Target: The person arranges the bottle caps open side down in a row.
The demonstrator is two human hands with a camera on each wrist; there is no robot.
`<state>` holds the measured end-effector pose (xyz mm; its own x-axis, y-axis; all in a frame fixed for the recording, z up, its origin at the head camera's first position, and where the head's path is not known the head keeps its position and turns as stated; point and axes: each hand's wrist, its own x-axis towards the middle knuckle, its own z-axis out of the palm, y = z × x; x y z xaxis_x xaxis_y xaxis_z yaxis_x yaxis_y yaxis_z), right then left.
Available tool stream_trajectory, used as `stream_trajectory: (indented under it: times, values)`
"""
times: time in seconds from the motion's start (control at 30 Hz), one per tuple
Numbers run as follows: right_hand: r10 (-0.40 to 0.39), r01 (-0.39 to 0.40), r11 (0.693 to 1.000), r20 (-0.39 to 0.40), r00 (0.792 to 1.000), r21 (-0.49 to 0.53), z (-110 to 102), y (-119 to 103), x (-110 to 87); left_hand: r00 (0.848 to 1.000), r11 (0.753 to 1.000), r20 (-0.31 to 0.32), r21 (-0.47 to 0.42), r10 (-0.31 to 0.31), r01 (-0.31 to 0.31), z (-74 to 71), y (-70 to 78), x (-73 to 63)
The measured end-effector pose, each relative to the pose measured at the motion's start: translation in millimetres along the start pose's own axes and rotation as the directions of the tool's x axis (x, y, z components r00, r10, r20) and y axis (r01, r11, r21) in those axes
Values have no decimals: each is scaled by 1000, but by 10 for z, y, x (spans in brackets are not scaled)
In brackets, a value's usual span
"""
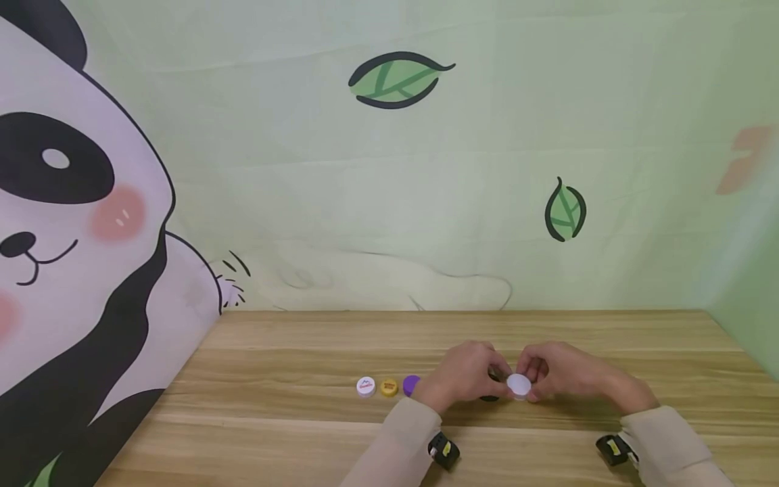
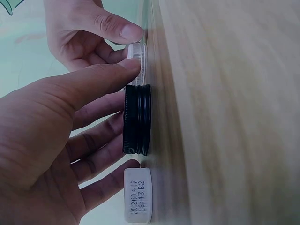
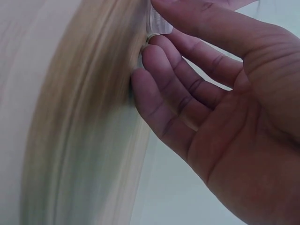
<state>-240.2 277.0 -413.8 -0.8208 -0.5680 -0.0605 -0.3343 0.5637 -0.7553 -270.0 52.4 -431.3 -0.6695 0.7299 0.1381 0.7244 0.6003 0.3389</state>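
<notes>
A white bottle cap (image 1: 519, 385) lies on the table at the right end of a row of caps, between my two hands. My left hand (image 1: 465, 372) holds its left side with thumb and fingertips. From the right, my right hand (image 1: 566, 372) grips the same cap between thumb and index finger, its other fingers curled loosely close to the tabletop (image 3: 70, 117). Partly covered by the left hand is a black ridged cap (image 2: 137, 120), just left of the white one. Beside the black cap stands another white cap (image 2: 138, 195) with printed digits, hidden in the head view.
Further left in the row lie a white cap with a red logo (image 1: 366, 387), a yellow cap (image 1: 389, 387) and a purple cap (image 1: 411, 385), the last partly behind the left wrist. A backdrop with a panda (image 1: 55, 270) and leaves rises at the table's back edge.
</notes>
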Motion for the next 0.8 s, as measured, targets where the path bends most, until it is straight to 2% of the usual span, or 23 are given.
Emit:
stream_trajectory:
  times: [0.2, 0.3, 0.53, 0.7, 0.8]
  values:
    - [0, 0, 1000, 1, 1000, -4, -8, -11, -7, 1000, 1000, -8, 4, 4, -4, 15, -10, 8]
    - [-13, 13, 1000, -19, 1000, -10, -27, -5, -23, 1000, 1000, -5, -22, -5, 5, 17, -14, 21]
    - [-25, 11, 996, -163, 986, -89, -122, 25, -90, 997, 981, -13, -182, -77, 73, 15, 0, 94]
    - [-20, -24, 988, -284, 959, -152, -192, 83, -104, 994, 972, -48, -220, -97, 84, 38, 29, 187]
    - [-6, -53, 983, -324, 946, -173, -217, 130, -101, 990, 969, -68, -223, -123, 105, 53, 54, 248]
